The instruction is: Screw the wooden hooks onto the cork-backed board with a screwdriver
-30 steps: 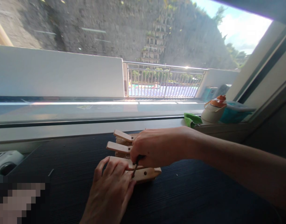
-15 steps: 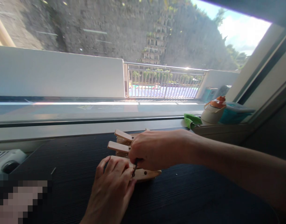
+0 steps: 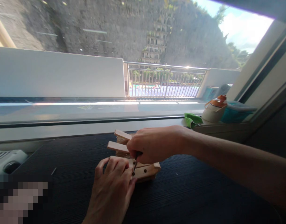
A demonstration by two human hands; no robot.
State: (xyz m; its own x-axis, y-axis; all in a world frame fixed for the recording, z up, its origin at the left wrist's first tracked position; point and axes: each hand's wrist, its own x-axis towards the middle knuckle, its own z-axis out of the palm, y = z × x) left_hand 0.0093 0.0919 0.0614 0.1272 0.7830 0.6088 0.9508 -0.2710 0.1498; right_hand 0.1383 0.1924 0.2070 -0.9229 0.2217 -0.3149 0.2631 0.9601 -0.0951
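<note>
A light wooden assembly (image 3: pixel 144 170) of several flat slats lies on a dark ribbed table (image 3: pixel 180 193) by the window. My left hand (image 3: pixel 112 186) rests on its near slat, fingers curled over the wood and pressing it down. My right hand (image 3: pixel 152 144) reaches in from the right and is closed round a small dark tool (image 3: pixel 134 165), whose thin tip points down into the near slat, close to two small holes. Two more slat ends (image 3: pixel 118 141) stick out to the left behind my right hand. The rest of the assembly is hidden by my hands.
On the sill at the right stand a white pot with an orange lid (image 3: pixel 214 110), a teal container (image 3: pixel 233 112) and a green cloth (image 3: pixel 192 119). A white device (image 3: pixel 5 158) sits at the table's left edge. A window pane runs along the back.
My right hand with the tool has shifted slightly left and up over the slat. My left hand has stayed on the wood.
</note>
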